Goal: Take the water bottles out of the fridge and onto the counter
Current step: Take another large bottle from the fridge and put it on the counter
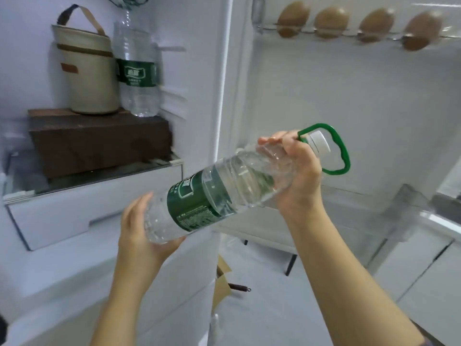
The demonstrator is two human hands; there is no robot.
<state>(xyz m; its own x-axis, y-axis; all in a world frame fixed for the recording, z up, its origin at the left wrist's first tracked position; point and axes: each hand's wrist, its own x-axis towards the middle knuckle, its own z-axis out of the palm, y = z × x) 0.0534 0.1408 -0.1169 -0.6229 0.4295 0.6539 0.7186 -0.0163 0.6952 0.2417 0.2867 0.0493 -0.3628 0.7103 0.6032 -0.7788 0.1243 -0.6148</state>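
Head view: both grips grasp one large water bottle point(224, 191), right hand point(299, 176) at its neck, left hand point(139, 228) cradling its base; it looks heavy, smooth and probably slippery.

Bright, even, cool white light fills the open fridge point(199, 46) with only soft shadows. The brown box point(99, 143) on the shelf is the darkest area. Motion blur smears the eggs point(329, 22) in the door rack and the shelf edge. Wide-angle distortion bends straight lines near the borders; glare streaks the held bottle point(224, 188)
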